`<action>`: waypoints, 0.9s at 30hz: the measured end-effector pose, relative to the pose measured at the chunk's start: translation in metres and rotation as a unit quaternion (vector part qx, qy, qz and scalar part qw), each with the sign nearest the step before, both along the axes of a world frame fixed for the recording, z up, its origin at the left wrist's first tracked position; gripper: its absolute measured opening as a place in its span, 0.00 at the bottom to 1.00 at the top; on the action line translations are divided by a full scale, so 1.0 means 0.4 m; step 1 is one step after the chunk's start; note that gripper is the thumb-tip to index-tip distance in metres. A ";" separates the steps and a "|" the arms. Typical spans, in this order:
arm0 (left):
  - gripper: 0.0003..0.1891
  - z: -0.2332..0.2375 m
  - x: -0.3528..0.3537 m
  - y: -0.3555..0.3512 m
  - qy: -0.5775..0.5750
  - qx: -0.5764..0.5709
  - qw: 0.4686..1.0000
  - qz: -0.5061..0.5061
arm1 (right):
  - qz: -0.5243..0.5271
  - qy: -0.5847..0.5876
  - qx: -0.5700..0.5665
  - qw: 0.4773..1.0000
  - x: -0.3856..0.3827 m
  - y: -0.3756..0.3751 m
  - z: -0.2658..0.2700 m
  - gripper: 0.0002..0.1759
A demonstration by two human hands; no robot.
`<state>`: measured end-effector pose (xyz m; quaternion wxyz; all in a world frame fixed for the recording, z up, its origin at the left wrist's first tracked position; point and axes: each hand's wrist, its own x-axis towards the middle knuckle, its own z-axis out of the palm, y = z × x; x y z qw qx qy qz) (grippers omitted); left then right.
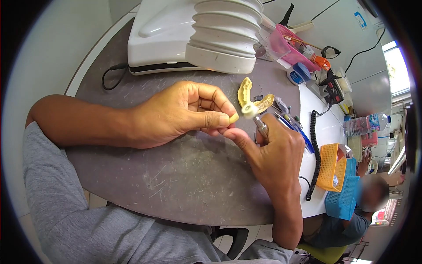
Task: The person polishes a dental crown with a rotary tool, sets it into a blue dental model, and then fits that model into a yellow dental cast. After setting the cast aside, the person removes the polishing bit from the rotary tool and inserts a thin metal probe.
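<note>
View from a head-worn camera, looking down at a round grey table w/ scratches and pale dust.

L hand comes in from the left, bare forearm lying on the table, grey sleeve at the upper arm. Its fingers are curled in tight; thumb and fingertips pinch a small yellow piece, held just above the table near the middle of the view.

R hand comes up from the lower right, closed around a metal tool held like a pen, thumb stretched out toward the L fingertips and touching them. The tool ends in a small white wheel, right beside the yellow piece; can't tell if they touch.

Just behind the wheel, a yellow horseshoe-shaped mould lies on the table.

At the far edge sits a big white machine w/ a ribbed hose part, and a black cable loops at its left.

To the right: pink tray of small tools, blue round tub, black coiled cord, orange basket and blue basket, near each other. Another person sits at lower right, well apart from both hands.
</note>
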<state>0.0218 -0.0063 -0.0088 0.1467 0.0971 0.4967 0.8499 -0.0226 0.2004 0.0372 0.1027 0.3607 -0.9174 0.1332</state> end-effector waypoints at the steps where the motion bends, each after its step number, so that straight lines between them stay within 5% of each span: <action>1: 0.07 -0.001 0.000 -0.001 0.001 0.001 1.000 0.001 | 0.001 0.001 0.001 1.000 -0.002 0.001 0.001 0.34; 22: 0.07 0.001 0.000 0.000 -0.005 0.008 1.000 -0.006 | 0.066 -0.012 -0.012 0.998 -0.001 0.006 -0.011 0.30; 27: 0.06 0.012 0.004 -0.003 -0.013 -0.030 0.999 0.019 | -0.019 -0.030 -0.015 0.999 -0.011 0.014 -0.007 0.27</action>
